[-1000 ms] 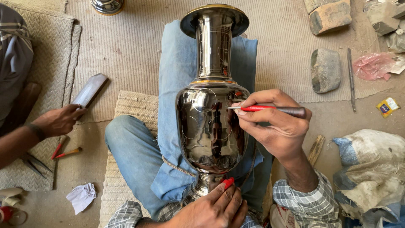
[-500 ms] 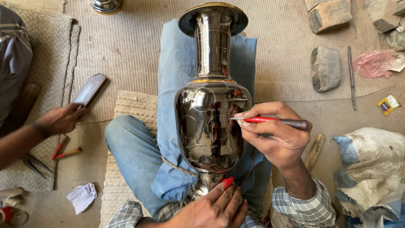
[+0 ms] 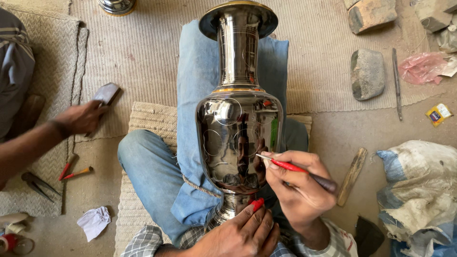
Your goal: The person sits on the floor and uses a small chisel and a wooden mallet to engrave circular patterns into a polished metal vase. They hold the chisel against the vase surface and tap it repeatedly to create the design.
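Note:
A tall shiny metal vase (image 3: 238, 114) lies along my legs on a blue cloth (image 3: 190, 95), mouth pointing away from me. Faint circles are scribed on its belly. My right hand (image 3: 297, 190) grips a red-shafted scribing tool (image 3: 290, 166), its tip touching the vase's lower right side. My left hand (image 3: 238, 233) holds the vase's foot, with a red-tipped object (image 3: 257, 204) pinched at the fingers.
Another person's hand (image 3: 78, 119) at the left holds a flat grey block (image 3: 107, 93). Red-handled tools (image 3: 71, 169) and crumpled paper (image 3: 94, 221) lie on the floor at the left. Stones (image 3: 367, 74), a thin metal rod (image 3: 396, 83), a wooden stick (image 3: 351, 176) and a sack (image 3: 421, 185) sit on the right.
My right hand has slid down the vase's right side toward me with the scribing tool. The other person's hand has drawn the grey block slightly inward.

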